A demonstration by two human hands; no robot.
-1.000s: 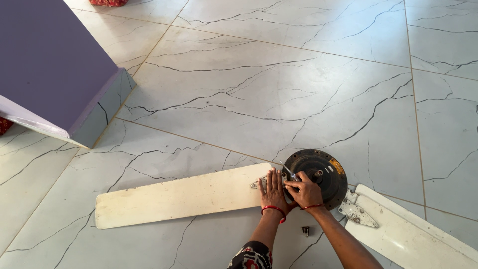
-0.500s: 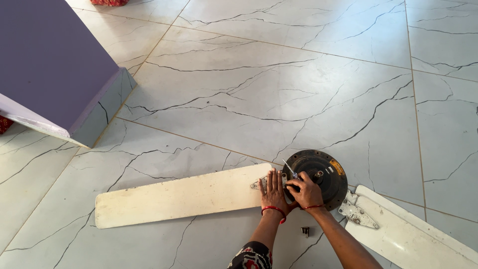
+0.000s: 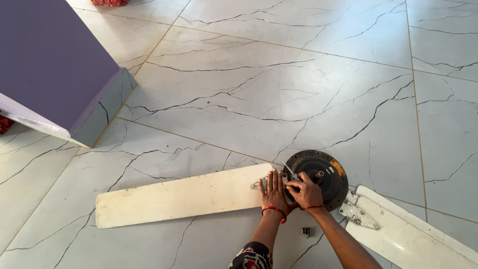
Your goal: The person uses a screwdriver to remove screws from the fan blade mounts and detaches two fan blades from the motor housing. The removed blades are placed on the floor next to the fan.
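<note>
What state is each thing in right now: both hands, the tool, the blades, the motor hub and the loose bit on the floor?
Left hand: flat, pressing the blade's bracket end.
Right hand: closed round the tool.
Screwdriver: tilted, tip at the hub's edge.
Left blade: flat on the floor, at the hub.
Motor hub: lying flat.
Right blade: flat, bracket beside the hub.
Small metal part: loose on the floor.
</note>
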